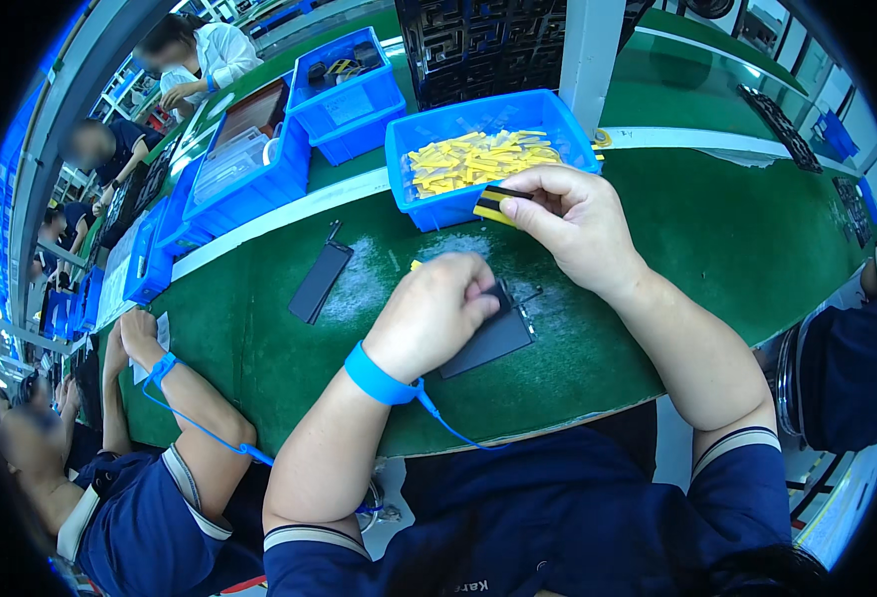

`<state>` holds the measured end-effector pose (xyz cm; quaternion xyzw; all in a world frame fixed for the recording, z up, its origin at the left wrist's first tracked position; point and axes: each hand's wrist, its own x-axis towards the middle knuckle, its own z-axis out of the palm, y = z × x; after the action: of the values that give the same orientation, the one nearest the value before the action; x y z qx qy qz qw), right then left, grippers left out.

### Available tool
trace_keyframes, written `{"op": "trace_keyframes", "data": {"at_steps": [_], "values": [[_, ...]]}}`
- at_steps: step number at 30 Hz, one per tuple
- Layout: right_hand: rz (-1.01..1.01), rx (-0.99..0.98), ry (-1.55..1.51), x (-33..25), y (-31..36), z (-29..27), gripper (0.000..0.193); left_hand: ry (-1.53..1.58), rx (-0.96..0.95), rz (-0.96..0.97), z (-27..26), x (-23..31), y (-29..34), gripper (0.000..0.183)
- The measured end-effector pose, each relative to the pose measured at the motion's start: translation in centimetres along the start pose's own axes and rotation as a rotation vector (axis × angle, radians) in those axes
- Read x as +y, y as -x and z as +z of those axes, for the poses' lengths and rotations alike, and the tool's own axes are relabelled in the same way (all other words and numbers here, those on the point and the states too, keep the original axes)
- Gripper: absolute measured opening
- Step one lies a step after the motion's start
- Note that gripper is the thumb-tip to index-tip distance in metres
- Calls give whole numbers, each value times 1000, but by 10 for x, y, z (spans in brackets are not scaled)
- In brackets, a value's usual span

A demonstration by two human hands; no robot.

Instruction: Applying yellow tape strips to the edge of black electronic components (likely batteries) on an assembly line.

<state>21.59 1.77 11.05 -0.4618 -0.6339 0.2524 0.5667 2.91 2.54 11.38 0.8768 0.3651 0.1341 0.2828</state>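
Note:
My right hand (pixel 578 224) is raised in front of a blue bin, thumb and fingers pinching a small black-and-yellow striped strip (pixel 494 210). My left hand (pixel 437 310), wearing a blue wrist strap (pixel 377 376), is closed at the upper edge of a flat dark grey rectangular pack (pixel 493 345) on the green table. A thin connector tail sticks out from that pack's top end. Whatever lies between the left fingertips is hidden. A second, similar pack (pixel 321 283) with a connector tail lies to the left. Beside the left hand, a yellow bit (pixel 416 266) shows.
The blue bin (pixel 429 215) holds many loose yellow strips. Further left stand more blue bins (pixel 249 184) with clear plastic and dark parts. A grey post (pixel 590 70) rises behind. At the left, a co-worker's forearm (pixel 200 393) rests at the table (pixel 717 259).

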Motion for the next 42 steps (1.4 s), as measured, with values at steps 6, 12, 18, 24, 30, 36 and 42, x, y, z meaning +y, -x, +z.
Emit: {"op": "trace_keyframes", "data": {"at_steps": [6, 12, 18, 24, 30, 36, 42], "values": [[137, -22, -182, -9, 10, 7, 17, 714, 190, -102, -1, -13, -7, 14], [148, -12, -208, -16, 10, 6, 15, 786, 209, -58, -1, -8, -6, 21], [91, 15, -143, -13, 10, 6, 15, 849, 201, -57, -1, -8, -7, 22], [46, 38, -49, -12, 11, 7, 15, 853, 206, -52, 0, -7, -6, 23], [-40, 62, 59, -15, 12, 9, 14, 821, 234, -64, 1, -5, -6, 23], [-147, 17, 274, -18, 12, 9, 14, 519, 403, 1, 8, 4, -3, 22], [-94, -74, 287, -19, 10, 4, 13, 532, 488, 34, 13, -5, -6, 22]]}}
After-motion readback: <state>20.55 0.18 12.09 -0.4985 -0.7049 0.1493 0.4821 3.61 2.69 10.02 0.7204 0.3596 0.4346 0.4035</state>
